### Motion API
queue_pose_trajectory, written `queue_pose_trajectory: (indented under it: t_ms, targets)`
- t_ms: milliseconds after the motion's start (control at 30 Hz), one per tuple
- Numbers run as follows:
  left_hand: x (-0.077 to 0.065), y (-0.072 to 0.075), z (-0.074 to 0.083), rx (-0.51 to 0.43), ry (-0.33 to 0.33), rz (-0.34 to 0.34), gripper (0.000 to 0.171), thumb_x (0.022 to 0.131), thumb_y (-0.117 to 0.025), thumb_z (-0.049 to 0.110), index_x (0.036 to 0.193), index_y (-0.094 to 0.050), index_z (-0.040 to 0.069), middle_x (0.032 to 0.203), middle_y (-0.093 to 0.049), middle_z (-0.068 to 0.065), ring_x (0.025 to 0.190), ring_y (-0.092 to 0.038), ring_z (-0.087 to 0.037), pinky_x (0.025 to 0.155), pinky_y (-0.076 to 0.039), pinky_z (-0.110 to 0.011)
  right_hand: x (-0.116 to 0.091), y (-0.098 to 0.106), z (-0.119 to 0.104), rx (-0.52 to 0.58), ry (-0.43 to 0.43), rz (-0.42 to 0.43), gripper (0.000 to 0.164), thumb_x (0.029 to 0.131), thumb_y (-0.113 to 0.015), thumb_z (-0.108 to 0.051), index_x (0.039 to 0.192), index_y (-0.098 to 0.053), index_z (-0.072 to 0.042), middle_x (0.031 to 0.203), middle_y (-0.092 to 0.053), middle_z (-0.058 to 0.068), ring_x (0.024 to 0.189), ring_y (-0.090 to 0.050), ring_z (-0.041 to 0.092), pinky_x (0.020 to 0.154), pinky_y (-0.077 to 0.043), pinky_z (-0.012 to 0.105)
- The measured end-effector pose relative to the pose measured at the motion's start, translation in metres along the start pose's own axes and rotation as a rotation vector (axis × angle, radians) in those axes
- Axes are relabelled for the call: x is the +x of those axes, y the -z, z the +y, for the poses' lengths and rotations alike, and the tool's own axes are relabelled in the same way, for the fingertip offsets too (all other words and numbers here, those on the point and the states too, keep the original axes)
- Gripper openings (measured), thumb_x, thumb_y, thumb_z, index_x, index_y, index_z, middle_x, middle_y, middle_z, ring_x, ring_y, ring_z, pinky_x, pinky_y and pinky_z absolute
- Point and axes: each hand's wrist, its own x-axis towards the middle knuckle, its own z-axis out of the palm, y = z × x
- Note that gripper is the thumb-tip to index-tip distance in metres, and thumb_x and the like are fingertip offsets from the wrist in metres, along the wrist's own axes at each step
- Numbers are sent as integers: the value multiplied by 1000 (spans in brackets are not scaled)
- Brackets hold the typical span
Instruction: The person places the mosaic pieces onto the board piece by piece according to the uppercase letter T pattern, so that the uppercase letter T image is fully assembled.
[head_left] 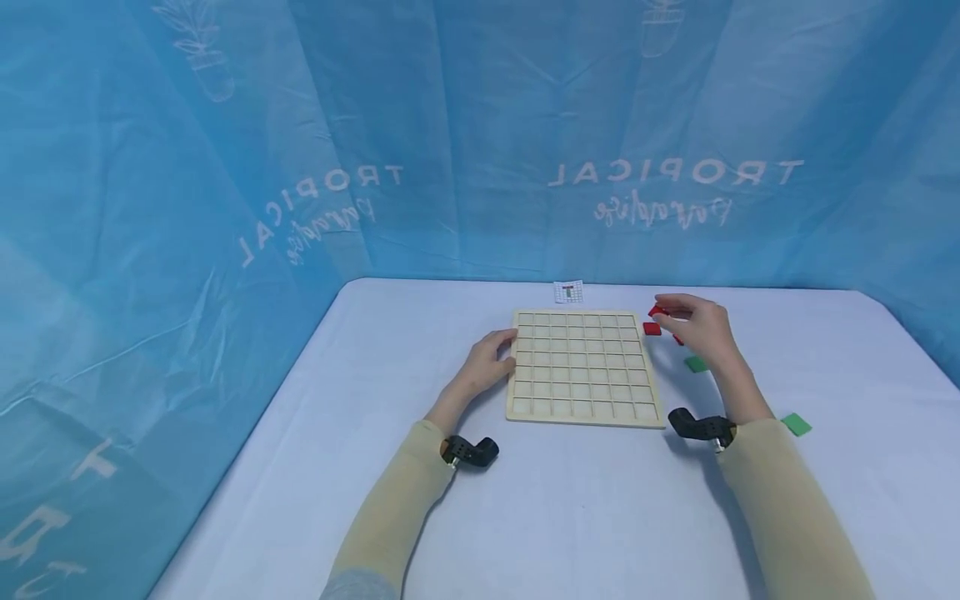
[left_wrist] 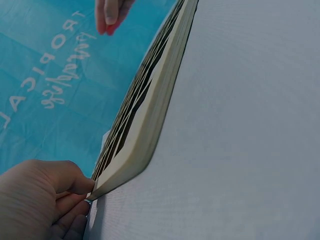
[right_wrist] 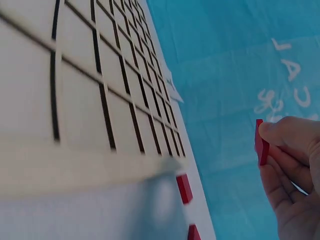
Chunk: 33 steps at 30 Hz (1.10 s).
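A square wooden grid board [head_left: 573, 354] lies flat on the white table. At its left edge rests my left hand [head_left: 486, 360], thumb and fingertips touching the rim [left_wrist: 120, 172] with a gap between them. Off the board's far right corner, my right hand [head_left: 701, 327] pinches a small red tile [right_wrist: 261, 142] between thumb and fingers, raised above the table. Beneath that hand lies another red tile [head_left: 652, 328], close to the board's right edge, and one more red tile [head_left: 678, 339] partly hidden by the fingers.
One green tile [head_left: 696, 364] lies by the right wrist and a second green tile [head_left: 797, 424] beside the right sleeve. Behind the board sits a small paper card [head_left: 568, 292] printed with a grid and a coloured T shape. Blue printed curtains [head_left: 480, 208] surround the table's back and left.
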Motion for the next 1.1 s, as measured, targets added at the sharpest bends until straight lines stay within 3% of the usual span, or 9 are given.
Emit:
queue_pose_trajectory:
  t_ms: [67, 300, 833, 1100]
  targets:
    - [1, -1, 1, 9, 4, -1, 57, 87, -55, 8, 142, -40, 3, 142, -43, -12, 134, -35, -22, 110, -28, -31, 7, -10, 1, 28, 31, -7, 49, 86, -63, -48, 128, -60, -25, 119, -62, 1, 107, -58, 20, 81, -55, 41]
    - [2, 0, 1, 6, 1, 13, 57, 87, -56, 7, 141, -41, 3, 141, -44, -12, 133, -37, -22, 110, -29, -30, -22, 12, -105, 186, 82, -199, 37, 90, -64, -17, 125, -60, -3, 117, -61, 17, 107, -58, 30, 85, -52, 44]
    - [0, 0, 1, -10, 5, 1, 55, 87, -55, 6, 141, -41, 1, 141, -44, -13, 133, -36, -23, 110, -29, -30, -9, -25, -133, 284, 161, -378, 38, 89, -67, -19, 124, -62, -7, 116, -63, 12, 105, -59, 26, 89, -49, 44]
    - [0, -1, 0, 2, 1, 4, 55, 88, -55, 7, 141, -41, 2, 141, -44, -12, 133, -36, -22, 110, -28, -30, -4, -43, -142, 280, 173, -425, 38, 90, -65, -18, 126, -61, -6, 117, -62, 11, 105, -58, 26, 90, -49, 42]
